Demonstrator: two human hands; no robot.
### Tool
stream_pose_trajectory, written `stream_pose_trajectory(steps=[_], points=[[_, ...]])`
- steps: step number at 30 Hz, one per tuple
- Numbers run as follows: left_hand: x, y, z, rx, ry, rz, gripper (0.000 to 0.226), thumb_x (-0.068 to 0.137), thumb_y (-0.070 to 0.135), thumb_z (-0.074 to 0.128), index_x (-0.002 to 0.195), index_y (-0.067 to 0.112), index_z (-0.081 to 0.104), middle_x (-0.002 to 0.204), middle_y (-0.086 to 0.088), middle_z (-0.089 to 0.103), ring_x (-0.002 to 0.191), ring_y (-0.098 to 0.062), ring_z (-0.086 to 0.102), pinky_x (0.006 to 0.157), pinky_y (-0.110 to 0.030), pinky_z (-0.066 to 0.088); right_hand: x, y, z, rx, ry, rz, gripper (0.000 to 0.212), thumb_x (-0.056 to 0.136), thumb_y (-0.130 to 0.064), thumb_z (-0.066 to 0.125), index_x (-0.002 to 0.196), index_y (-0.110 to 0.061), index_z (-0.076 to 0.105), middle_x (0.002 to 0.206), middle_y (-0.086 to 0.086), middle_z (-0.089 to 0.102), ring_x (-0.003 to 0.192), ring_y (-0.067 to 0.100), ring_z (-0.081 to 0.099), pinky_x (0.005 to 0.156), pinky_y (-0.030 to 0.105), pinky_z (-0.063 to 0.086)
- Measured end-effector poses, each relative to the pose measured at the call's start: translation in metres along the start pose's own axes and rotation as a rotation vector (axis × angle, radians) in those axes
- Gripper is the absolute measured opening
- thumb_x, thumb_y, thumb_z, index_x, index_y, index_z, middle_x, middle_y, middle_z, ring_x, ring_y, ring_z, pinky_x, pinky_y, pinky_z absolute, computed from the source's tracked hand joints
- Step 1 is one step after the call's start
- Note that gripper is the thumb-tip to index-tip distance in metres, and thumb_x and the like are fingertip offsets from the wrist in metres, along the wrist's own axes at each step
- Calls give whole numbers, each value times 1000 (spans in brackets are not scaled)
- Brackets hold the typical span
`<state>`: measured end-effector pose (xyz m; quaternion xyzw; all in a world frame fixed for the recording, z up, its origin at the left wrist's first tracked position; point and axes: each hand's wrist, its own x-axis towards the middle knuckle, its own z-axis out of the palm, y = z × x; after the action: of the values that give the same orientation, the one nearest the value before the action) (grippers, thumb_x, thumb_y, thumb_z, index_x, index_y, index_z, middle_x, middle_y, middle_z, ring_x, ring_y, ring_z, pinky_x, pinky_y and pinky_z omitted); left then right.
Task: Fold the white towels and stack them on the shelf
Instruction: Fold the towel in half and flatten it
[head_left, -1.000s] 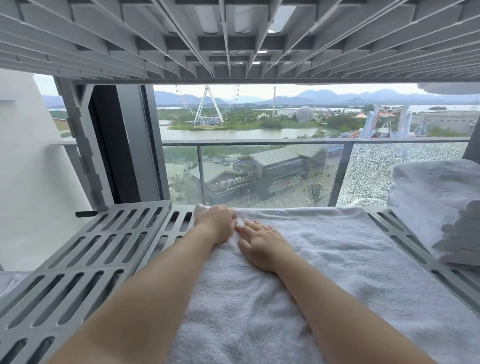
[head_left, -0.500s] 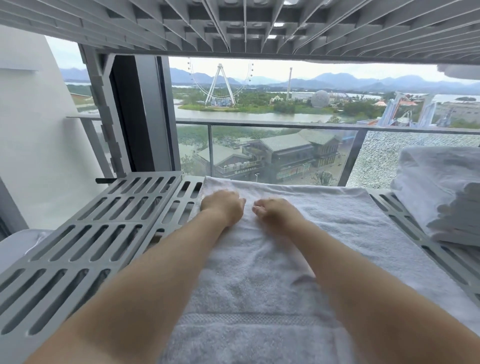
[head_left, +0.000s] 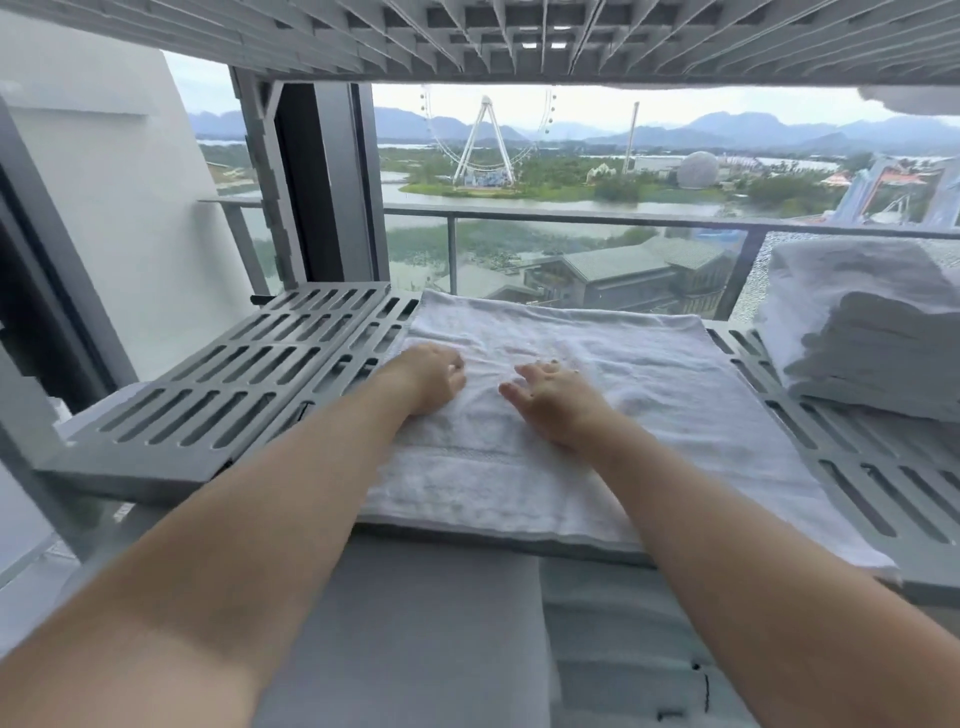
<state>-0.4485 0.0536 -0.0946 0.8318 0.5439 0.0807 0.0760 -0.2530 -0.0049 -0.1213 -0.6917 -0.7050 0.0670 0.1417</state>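
Folded white towel (head_left: 545, 426) flat on the grey slatted shelf (head_left: 234, 374), both hands on top of it

The towel sits in the middle of the shelf, with its near edge right at the shelf's front lip and its far edge close to the back. The left hand (head_left: 428, 376) rests on the towel's left part with the fingers curled under, knuckles up. Honestly can't tell if it's pinching any cloth or just balled up on it. The right hand (head_left: 550, 397) is just beside it, palm down on the towel, fingers spread and only slightly bent, not grabbing anything. Over on the right end of the same shelf there's a stack of folded white towels (head_left: 857, 338), apart from the one under the hands. Another slatted shelf (head_left: 519, 36) runs overhead, and behind it all is a glass balcony railing (head_left: 571, 218) with a ferris wheel (head_left: 485, 140) out in the distance.
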Motion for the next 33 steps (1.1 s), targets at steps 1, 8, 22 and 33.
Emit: stream_pose_trajectory(steps=[1,8,22,33], points=[[-11,-2,-2,10,-11,-8,43,104,38,44,143,21,49,150,-5,47,134,-24,46,109,-40,37,-8,-1,1,-20,-7,-2,66,100,-59,31,152,-20,35,159,12,34,148,27,26,121,47,19],[-61,13,3,12,-64,-144,65,101,49,39,157,18,28,163,-6,27,149,-24,26,121,-45,23,-39,-4,10,-122,-157,63,90,80,-88,12,157,-41,4,168,2,-3,154,30,-2,121,57,-2],[33,57,10,-177,78,67,49,97,12,39,143,23,49,155,-1,41,141,-20,37,116,-42,32,13,51,-27,-141,57,5,52,100,-52,39,148,-32,44,156,5,37,146,26,27,118,46,24],[100,54,35,169,-204,17,71,98,68,19,159,36,0,167,-5,-10,154,-27,-10,120,-60,-5,77,87,-32,-227,-188,221,68,93,-72,26,148,-34,39,158,12,33,144,33,30,115,52,29]])
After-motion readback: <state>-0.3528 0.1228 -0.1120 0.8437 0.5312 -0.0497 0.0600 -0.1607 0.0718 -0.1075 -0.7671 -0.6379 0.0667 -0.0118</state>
